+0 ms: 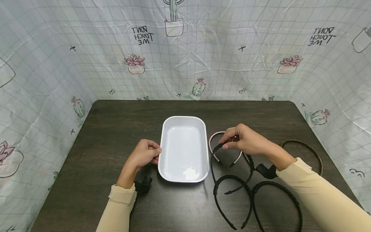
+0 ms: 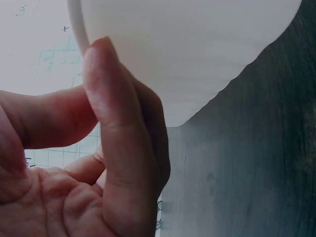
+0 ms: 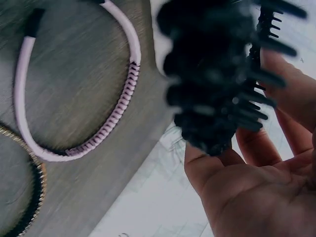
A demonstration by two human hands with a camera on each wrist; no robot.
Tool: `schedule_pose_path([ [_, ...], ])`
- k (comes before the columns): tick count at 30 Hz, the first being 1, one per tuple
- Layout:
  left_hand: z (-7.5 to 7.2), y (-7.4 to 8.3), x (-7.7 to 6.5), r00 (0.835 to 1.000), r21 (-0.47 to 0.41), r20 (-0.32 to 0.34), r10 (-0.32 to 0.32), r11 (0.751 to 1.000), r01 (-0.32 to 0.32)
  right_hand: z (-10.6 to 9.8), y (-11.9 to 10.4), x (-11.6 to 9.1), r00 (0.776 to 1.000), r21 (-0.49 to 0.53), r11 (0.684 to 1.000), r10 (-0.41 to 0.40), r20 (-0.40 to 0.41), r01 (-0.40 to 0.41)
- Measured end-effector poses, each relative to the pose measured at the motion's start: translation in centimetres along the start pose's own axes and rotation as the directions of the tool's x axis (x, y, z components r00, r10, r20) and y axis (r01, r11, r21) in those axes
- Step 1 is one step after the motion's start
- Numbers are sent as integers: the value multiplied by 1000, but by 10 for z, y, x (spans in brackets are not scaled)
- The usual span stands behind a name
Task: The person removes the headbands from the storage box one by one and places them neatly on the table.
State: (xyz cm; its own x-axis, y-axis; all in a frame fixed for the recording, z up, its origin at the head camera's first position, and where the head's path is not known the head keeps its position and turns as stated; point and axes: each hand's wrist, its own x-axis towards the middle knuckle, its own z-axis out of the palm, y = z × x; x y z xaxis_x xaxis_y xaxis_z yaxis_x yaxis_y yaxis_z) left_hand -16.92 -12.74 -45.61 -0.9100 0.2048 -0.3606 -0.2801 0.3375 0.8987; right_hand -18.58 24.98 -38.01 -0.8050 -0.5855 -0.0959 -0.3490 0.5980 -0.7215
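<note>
My left hand (image 1: 143,151) pinches the left rim of a white rectangular tray (image 1: 184,145), with the thumb at the edge. The tray's pale outer wall (image 2: 173,49) fills the top of the left wrist view. To the tray's right, my right hand (image 1: 246,140) grips a black headband (image 1: 212,161) by its top curve. Its comb-like teeth show blurred and close up in the right wrist view, where the black band (image 3: 207,79) crosses the fingers. Just behind this lies a pink headband (image 1: 211,141) with a braided stretch, partly hidden by the right hand in the head view.
Two more black headbands, one left (image 1: 216,190) and one right (image 1: 268,183), lie at the table's front right. A gold-trimmed headband (image 1: 311,149) lies beyond the right forearm. A printed curtain (image 1: 188,64) hangs behind the dark wooden table (image 1: 124,119).
</note>
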Motion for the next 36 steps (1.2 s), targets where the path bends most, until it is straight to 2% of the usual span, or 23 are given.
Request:
schedule_pose_path([
  [18, 0, -1, 0, 1000, -6, 4, -1, 1000, 1, -10, 19, -35, 999, 23, 1000, -14, 51, 13],
  [36, 0, 0, 1, 1000, -9, -1, -6, 1000, 6, -16, 52, -79, 999, -52, 998, -34, -30, 33],
])
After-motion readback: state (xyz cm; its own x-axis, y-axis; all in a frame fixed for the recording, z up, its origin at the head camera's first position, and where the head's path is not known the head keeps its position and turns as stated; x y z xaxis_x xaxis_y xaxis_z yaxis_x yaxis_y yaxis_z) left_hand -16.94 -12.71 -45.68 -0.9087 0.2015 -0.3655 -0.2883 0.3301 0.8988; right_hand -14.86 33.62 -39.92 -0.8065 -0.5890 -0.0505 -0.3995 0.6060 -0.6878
